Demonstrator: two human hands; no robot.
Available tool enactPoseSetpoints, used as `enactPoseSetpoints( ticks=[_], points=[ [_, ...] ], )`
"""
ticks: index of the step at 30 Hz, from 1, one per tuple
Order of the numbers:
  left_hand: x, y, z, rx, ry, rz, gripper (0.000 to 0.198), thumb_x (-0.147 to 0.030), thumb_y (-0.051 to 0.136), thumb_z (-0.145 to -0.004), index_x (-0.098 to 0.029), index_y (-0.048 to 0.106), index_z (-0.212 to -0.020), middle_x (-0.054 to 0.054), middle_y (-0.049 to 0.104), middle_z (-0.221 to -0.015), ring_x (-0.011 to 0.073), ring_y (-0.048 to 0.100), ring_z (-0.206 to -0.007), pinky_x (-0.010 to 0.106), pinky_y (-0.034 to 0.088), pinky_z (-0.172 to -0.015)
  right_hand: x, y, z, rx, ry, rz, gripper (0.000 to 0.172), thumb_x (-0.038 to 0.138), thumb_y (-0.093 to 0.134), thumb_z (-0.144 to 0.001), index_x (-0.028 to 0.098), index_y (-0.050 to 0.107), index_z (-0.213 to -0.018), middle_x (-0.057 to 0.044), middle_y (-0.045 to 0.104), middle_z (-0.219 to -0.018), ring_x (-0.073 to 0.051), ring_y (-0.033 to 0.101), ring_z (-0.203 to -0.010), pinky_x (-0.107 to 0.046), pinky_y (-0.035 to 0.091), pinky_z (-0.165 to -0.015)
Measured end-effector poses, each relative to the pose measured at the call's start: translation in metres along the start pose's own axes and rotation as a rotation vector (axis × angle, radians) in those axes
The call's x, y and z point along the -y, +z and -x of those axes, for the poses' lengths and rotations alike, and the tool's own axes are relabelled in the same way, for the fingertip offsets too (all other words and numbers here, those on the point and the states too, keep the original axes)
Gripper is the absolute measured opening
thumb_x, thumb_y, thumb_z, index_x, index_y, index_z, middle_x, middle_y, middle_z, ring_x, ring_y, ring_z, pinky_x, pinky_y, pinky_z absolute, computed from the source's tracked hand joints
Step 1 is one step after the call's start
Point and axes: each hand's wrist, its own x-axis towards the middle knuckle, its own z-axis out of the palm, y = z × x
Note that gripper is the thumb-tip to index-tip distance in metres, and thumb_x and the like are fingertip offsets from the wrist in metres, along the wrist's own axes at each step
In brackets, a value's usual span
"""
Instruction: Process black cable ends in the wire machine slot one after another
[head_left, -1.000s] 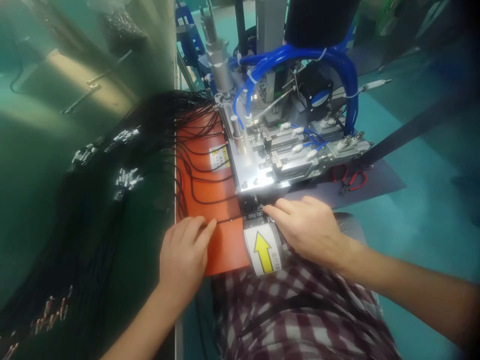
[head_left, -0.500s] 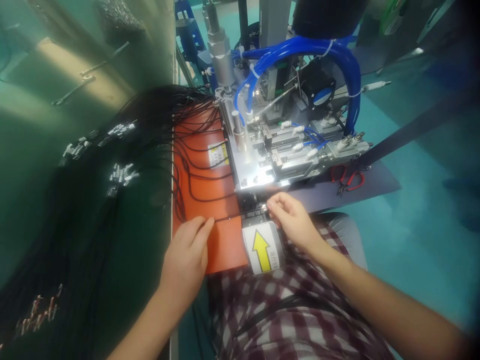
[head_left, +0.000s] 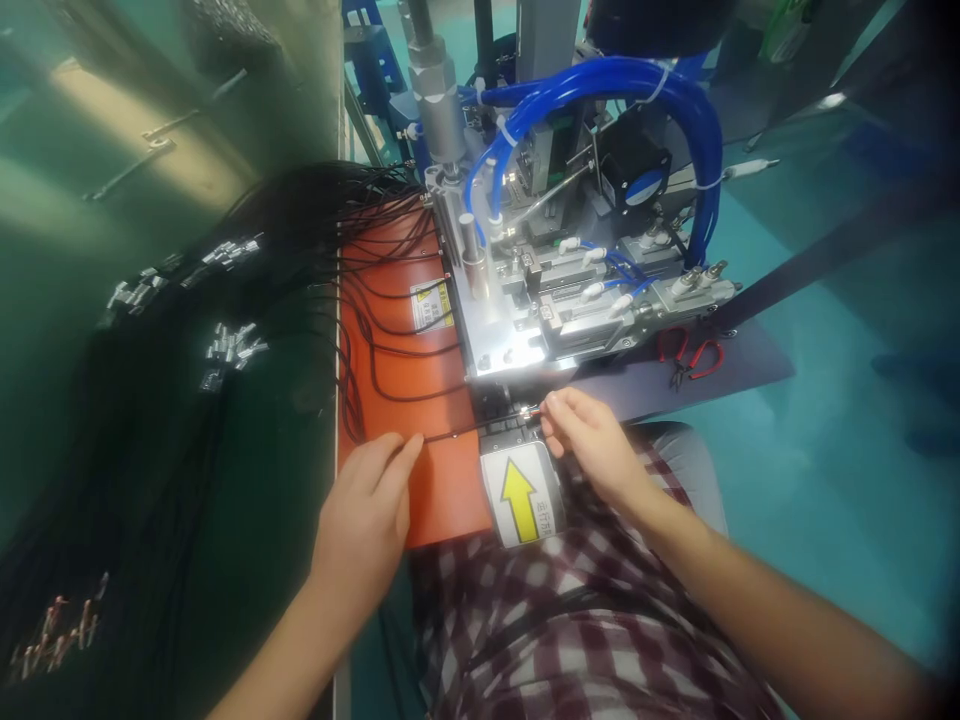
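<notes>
My right hand point(head_left: 592, 440) pinches the tip of a thin black cable point(head_left: 457, 432) at the dark fixture point(head_left: 504, 428) under the metal machine point(head_left: 540, 290). My left hand point(head_left: 364, 510) lies on the orange mat point(head_left: 409, 370), fingers together and pressing the same cable down near its middle. The cable runs straight between both hands. Just below the fixture is a white label with a yellow arrow point(head_left: 523, 494).
Several more black cables point(head_left: 375, 300) loop across the orange mat and spill left into a dark pile with silver connectors point(head_left: 229, 345). Blue air hoses point(head_left: 600, 85) arch over the machine. Red-handled pliers point(head_left: 690, 358) lie at its right on a dark mat.
My right hand went from lying flat beside the fixture to a pinch on the cable's tip. The left hand stayed on the cable. The view shifted slightly.
</notes>
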Motion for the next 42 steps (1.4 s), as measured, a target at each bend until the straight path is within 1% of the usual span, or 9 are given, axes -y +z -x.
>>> enactPoseSetpoints(
  ticks=[5,9,12,17,23,28,33,37,42],
  points=[
    [0.000,-0.001,0.000,0.013,-0.009,0.004,0.034,0.005,0.046,-0.084,-0.008,0.058,-0.114,0.015,0.064,-0.103,0.0248,0.060,-0.094,0.036,0.054,-0.081,0.002,0.003,0.003,-0.013,-0.010,0.068,0.026,0.037,0.056,-0.085,0.020,0.049,-0.068,0.005,0.050,-0.059,-0.010,0.045,-0.051,-0.025,0.035,-0.052],
    [0.000,-0.001,0.000,0.010,-0.004,0.006,0.034,0.004,0.046,-0.085,-0.009,0.058,-0.114,0.014,0.063,-0.104,0.0243,0.060,-0.094,0.036,0.053,-0.082,0.004,0.005,0.002,-0.067,-0.082,0.174,0.023,0.030,0.053,-0.086,0.021,0.044,-0.067,0.006,0.044,-0.059,-0.011,0.040,-0.054,-0.026,0.032,-0.054],
    [0.000,-0.002,-0.001,0.007,0.001,0.004,0.034,0.003,0.045,-0.085,-0.009,0.057,-0.115,0.014,0.063,-0.104,0.0237,0.060,-0.094,0.035,0.053,-0.082,0.005,0.004,-0.002,-0.048,-0.079,0.236,0.023,0.028,0.050,-0.086,0.022,0.041,-0.065,0.007,0.040,-0.057,-0.011,0.036,-0.053,-0.026,0.029,-0.053],
    [-0.001,-0.002,-0.001,0.009,0.001,-0.005,0.034,0.003,0.044,-0.085,-0.010,0.058,-0.114,0.013,0.063,-0.102,0.0235,0.061,-0.093,0.034,0.053,-0.081,0.003,0.004,-0.005,0.000,-0.049,0.211,0.028,0.034,0.049,-0.087,0.022,0.040,-0.063,0.006,0.041,-0.055,-0.012,0.038,-0.053,-0.026,0.031,-0.053],
    [0.000,-0.002,0.000,0.009,0.003,-0.004,0.034,0.003,0.046,-0.084,-0.009,0.057,-0.114,0.015,0.064,-0.103,0.0243,0.060,-0.094,0.035,0.054,-0.081,0.001,0.010,-0.002,-0.064,-0.075,0.163,0.025,0.028,0.050,-0.086,0.022,0.038,-0.065,0.006,0.037,-0.061,-0.012,0.035,-0.057,-0.026,0.030,-0.055],
    [-0.001,-0.004,-0.001,-0.002,0.018,-0.034,0.034,0.004,0.045,-0.084,-0.009,0.057,-0.114,0.014,0.064,-0.101,0.0237,0.061,-0.092,0.034,0.054,-0.079,-0.002,0.005,-0.002,-0.048,-0.035,0.082,0.030,0.034,0.051,-0.086,0.022,0.039,-0.062,0.005,0.040,-0.057,-0.011,0.034,-0.053,-0.026,0.030,-0.053],
    [-0.003,-0.002,0.001,-0.005,-0.007,-0.059,0.034,0.001,0.046,-0.085,-0.011,0.058,-0.115,0.012,0.065,-0.102,0.0234,0.062,-0.092,0.032,0.054,-0.078,-0.010,-0.011,0.006,-0.108,-0.006,0.010,0.034,0.048,0.047,-0.088,0.022,0.045,-0.067,0.005,0.043,-0.059,-0.011,0.033,-0.051,-0.026,0.031,-0.051],
    [-0.003,0.000,0.004,0.017,-0.011,-0.082,0.035,-0.001,0.044,-0.086,-0.013,0.056,-0.117,0.012,0.065,-0.104,0.0234,0.062,-0.094,0.032,0.054,-0.078,-0.024,-0.024,0.022,-0.133,0.049,-0.009,0.044,0.058,0.054,-0.082,0.022,0.043,-0.062,0.005,0.040,-0.057,-0.011,0.031,-0.050,-0.025,0.029,-0.049],
    [-0.002,0.002,0.005,0.005,-0.003,-0.107,0.037,0.000,0.042,-0.085,-0.012,0.058,-0.116,0.012,0.066,-0.101,0.0233,0.062,-0.092,0.033,0.055,-0.078,-0.051,-0.036,0.039,-0.143,0.118,-0.016,0.046,0.064,0.058,-0.077,0.022,0.046,-0.065,0.005,0.040,-0.056,-0.010,0.031,-0.048,-0.025,0.026,-0.048]
  ],
)
